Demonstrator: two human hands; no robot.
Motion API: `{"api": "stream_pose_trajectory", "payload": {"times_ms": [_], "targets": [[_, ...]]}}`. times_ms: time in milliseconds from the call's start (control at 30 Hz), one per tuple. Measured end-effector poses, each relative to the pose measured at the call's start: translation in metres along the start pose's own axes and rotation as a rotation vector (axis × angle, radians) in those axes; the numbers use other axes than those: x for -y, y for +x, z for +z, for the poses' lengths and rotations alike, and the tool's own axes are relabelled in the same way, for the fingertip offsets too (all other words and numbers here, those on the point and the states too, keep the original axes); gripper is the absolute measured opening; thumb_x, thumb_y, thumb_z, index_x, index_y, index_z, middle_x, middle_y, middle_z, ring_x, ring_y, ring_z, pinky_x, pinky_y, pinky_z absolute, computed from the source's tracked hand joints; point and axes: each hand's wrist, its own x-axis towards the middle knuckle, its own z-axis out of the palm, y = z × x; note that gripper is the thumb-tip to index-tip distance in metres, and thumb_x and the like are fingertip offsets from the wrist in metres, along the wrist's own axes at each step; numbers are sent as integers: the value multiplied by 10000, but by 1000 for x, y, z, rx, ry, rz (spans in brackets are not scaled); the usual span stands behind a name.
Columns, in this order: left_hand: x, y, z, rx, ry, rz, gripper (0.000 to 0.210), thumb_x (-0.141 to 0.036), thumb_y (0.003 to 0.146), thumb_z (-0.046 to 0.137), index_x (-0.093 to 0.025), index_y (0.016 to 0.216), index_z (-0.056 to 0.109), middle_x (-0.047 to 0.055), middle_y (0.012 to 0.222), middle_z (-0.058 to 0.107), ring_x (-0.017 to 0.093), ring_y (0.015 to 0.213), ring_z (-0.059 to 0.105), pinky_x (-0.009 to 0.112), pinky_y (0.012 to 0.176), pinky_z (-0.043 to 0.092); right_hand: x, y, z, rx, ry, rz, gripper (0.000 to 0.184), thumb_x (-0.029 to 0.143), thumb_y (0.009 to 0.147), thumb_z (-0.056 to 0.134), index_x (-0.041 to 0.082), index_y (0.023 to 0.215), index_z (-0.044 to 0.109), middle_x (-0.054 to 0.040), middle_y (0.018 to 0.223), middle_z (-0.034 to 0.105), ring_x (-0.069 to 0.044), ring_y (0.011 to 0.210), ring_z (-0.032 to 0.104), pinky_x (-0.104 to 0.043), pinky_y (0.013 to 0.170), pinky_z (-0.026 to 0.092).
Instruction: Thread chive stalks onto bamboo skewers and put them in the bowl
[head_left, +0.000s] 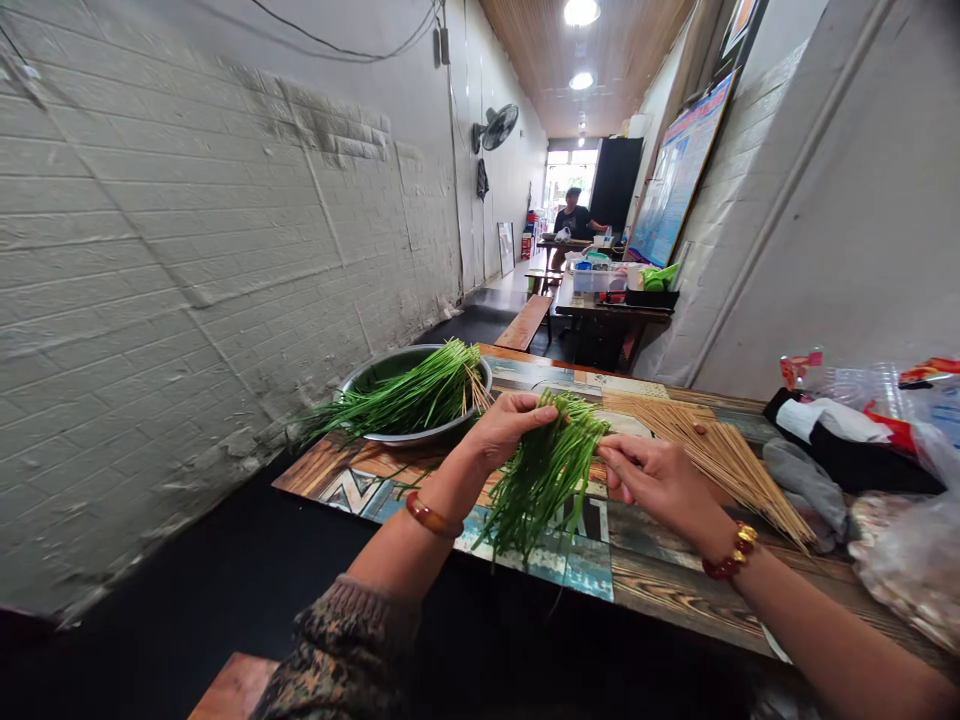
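Observation:
My left hand (517,425) is closed around a bunch of green chives (536,485), whose cut stem ends point up and whose leaves hang over the table's front edge. At the bunch's right side, my right hand (649,470) is closed in a pinch. Its fingertips touch the stems, and whatever lies between them is too small to make out. A pile of thin bamboo skewers (731,465) lies on the table beyond my right hand. To the left, a metal basin (390,438) holds more chives (420,390), with several skewer ends sticking out at their right.
The wooden table (675,580) has a patchwork top. Plastic bags (911,560) and a dark cloth item (862,455) crowd its right end. Farther back are a bench (525,322), another laden table (615,300) and a seated person (574,215). A brick wall (187,250) runs along the left.

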Motion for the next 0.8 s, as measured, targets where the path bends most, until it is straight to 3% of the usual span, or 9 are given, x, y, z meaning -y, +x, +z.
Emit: {"api": "stream_pose_trajectory", "payload": {"times_ms": [267,467,800], "targets": [[8,4,6,-9,-11,-15,287,-327,577,820,-94,704,710,17,632,662,81,572,558,223,631,407,-5,-1,4,-11,31,27,340,424,921,401,216,772,626,-1,600,619,-132,459,545,-256,471,417],[3,1,-3,-28,-61,81,320,-314,636,791,-123,885,730,55,800,704,117,718,607,242,736,431,-5,1,-3,-7,75,52,357,457,909,419,212,776,641,7,574,607,-126,431,536,-255,456,414],[4,2,-1,-98,37,127,246,-330,595,804,-111,647,702,11,647,640,91,633,528,230,668,374,-5,0,0,10,106,54,344,444,910,416,204,845,654,8,584,613,-123,437,543,-240,446,420]]}}
